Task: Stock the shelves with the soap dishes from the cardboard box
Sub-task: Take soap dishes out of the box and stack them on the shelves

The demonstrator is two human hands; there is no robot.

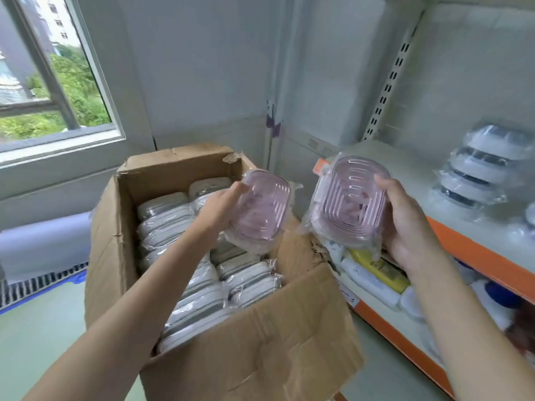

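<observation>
An open cardboard box (260,342) stands on the floor, packed with several white and grey soap dishes (199,311) in clear wrap. My left hand (220,206) holds a pink wrapped soap dish (260,209) above the box's far right corner. My right hand (405,224) grips a second pink soap dish (347,198), stacked with another, between the box and the shelf. The white shelf (411,180) with an orange front edge lies to the right and holds a stack of white wrapped soap dishes (477,172).
A lower shelf (385,311) under the orange edge is crowded with white, yellow and blue packages. A window (43,82) is at the left, with a slatted blue pallet (37,287) on the floor below it. White wall panels close the corner behind the box.
</observation>
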